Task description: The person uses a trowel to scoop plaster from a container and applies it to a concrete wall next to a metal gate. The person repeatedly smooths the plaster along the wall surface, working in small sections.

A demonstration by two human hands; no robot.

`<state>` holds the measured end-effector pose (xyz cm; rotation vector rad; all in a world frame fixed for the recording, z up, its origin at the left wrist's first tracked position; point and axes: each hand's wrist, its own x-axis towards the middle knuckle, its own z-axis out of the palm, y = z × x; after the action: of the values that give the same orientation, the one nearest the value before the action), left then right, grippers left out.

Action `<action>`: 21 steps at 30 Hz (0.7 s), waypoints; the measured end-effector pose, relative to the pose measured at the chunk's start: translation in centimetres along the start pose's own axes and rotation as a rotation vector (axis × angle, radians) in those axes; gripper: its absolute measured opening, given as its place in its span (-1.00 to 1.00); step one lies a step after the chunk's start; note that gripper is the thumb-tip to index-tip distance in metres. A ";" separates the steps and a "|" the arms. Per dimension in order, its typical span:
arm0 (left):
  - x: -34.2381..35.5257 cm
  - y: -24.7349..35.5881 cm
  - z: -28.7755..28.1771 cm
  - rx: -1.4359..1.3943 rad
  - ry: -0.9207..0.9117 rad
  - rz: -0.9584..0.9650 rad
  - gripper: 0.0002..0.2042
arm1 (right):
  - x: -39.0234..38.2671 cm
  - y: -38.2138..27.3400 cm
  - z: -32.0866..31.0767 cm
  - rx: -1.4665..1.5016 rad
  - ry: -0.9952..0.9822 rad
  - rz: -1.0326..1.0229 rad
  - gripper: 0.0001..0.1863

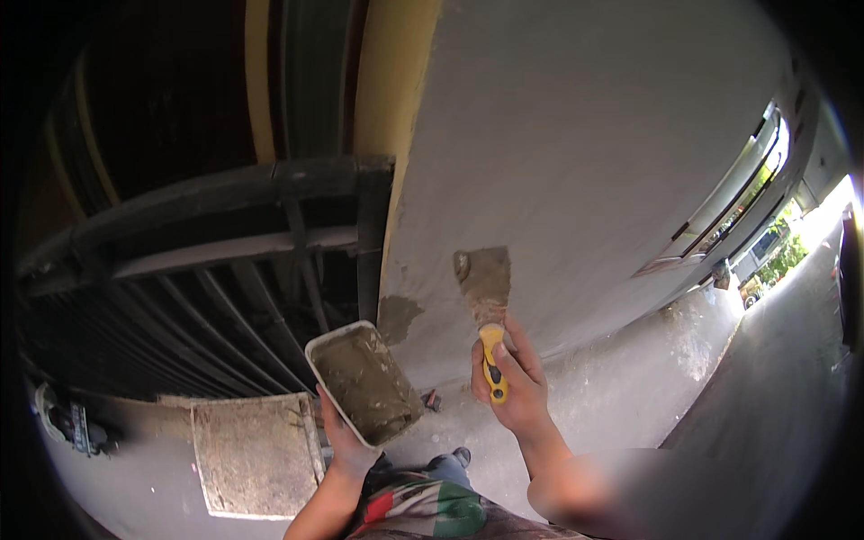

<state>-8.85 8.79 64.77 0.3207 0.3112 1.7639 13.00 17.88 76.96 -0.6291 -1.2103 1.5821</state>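
My right hand [517, 382] is closed around the yellow and black handle of a putty knife [492, 355]. Its broad blade points up toward the grey wall [576, 171] and carries wet grey-brown mortar [484, 274]. Whether the blade touches the wall I cannot tell. Lower and to the left, my left hand [340, 436] grips a rectangular pale-rimmed tub [317, 364] from its near side. Mortar [364, 378] lies inside, smeared up the walls of the tub. Just beyond the tub's rim, a darker damp patch [399, 317] marks the wall near its left edge.
A dark metal railing gate [225, 270] stands to the left, beside a yellow wall edge [387, 90]. Below it lies a pale stained board [256, 459]. A small dark-and-red object [432, 400] sits near the wall's foot. At far right, a paved lane [765, 378] runs toward daylight.
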 end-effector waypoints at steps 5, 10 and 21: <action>-0.2 0.2 0.8 0.027 0.062 -0.007 -0.32 | 4.7 -0.2 1.2 -0.547 0.142 -0.427 -0.52; -0.6 0.9 1.0 0.010 0.121 0.037 -0.37 | 6.0 2.6 1.7 -0.453 0.125 -0.440 -0.49; -2.7 3.0 -2.9 0.191 0.176 0.111 -0.34 | 7.2 2.6 3.5 0.015 0.045 -0.221 -0.56</action>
<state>-12.13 5.43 63.07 0.3249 0.6004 1.8793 6.44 23.13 77.05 -0.5003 -1.1902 1.3838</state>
